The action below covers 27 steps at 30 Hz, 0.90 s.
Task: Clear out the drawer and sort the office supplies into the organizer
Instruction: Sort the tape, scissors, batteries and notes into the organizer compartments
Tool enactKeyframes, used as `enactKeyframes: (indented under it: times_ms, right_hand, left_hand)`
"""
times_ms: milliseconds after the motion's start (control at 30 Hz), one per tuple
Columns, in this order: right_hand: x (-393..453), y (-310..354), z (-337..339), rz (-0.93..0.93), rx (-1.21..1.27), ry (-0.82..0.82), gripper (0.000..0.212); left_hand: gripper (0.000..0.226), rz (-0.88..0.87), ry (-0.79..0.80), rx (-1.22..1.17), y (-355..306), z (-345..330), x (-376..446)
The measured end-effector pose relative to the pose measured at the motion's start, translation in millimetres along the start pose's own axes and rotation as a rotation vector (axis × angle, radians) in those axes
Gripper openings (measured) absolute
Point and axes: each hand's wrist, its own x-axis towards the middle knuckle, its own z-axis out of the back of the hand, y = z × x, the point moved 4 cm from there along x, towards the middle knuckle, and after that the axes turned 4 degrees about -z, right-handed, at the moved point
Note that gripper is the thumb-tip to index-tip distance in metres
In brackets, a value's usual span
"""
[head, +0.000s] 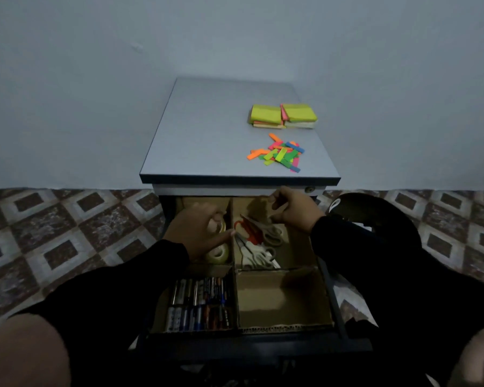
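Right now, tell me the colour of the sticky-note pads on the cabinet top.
The pads are mostly yellow-green, with orange and pink layers at the edges. The head view shows them.

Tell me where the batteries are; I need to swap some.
In the head view, the batteries lie in the organizer's near-left compartment, beside the empty compartment and just nearer than the tape rolls.

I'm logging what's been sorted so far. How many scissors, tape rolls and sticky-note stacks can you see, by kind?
Scissors: 3, in the back right compartment
Tape rolls: 2, in the back left compartment, one under the left hand
Sticky-note stacks: 2, on the cabinet top
Total: 7
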Motion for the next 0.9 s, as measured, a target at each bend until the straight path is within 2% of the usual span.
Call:
enactKeyframes:
  times_ms: [100, 267, 367, 567, 733, 900]
  right_hand:
    - [9.4, 19.0, 32.3, 0.036, 0.081, -0.028, 0.034]
    - [39.3, 36.4, 87.8, 0.054, 0.165, -0.126, 0.036]
    - [63.7, 39.2, 115.2, 0.060, 0.147, -0.184, 0.040]
    - [119.9, 30.3, 154.9, 0.031, 0.079, -0.278, 0.041]
    - [168.3, 13.1, 172.3, -0.026, 0.072, -0.342, 0.040]
    - [213.0, -1.4, 168.5, -0.109, 0.002, -0.358, 0.044]
  left_hand:
    - [0.056, -0.085, -0.080, 0.013, -15.1, 21.8, 33.5]
    - [0.048, -0.084, -0.078, 0.057, -25.3, 49.6, 96.6]
    - [0.041, -0.095, -0.108, 0.101, -23.5, 62.1, 136.6]
    - [0.044, -0.042, -0.112, 0.144, -9.9, 66.7, 211.4]
    - [0.050, 0.029, -0.022, 0.154, 10.9, 48.4, 264.3]
    - [0.059, 0.157, 0.141, 0.112, 32.1, 12.0, 302.2]
